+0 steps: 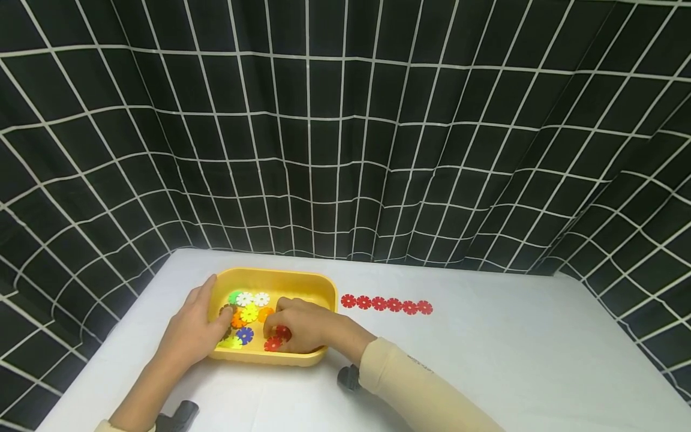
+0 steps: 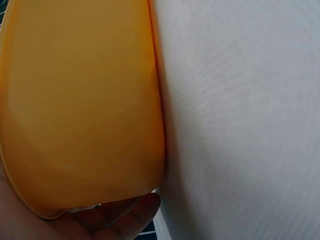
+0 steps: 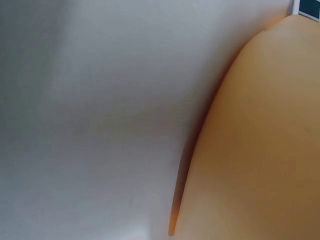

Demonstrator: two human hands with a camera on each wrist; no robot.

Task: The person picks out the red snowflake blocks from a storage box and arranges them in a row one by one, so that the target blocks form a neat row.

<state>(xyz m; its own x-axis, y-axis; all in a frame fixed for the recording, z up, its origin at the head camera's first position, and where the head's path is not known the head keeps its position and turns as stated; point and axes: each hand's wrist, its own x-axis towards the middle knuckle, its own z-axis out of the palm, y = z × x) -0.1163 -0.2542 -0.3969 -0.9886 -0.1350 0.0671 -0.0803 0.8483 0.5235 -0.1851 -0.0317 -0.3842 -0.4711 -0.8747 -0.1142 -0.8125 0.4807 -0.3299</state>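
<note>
A yellow plastic tray lies on the white table, with flower-shaped plastic discs in several colours inside. At its left end my left hand grips the wall, thumb over the rim and fingers along the outside. In the left wrist view, fingertips curl round the tray's end. My right hand reaches into the tray's right half, its fingers curled about red discs; how many it pinches is partly hidden. The right wrist view shows only the tray's outer wall and white cloth.
Right of the tray, several red flower-shaped discs lie in a row, edge to edge. Inside the tray, yellow discs, white discs and a blue disc sit towards the left. A black curtain with a white grid stands behind the table.
</note>
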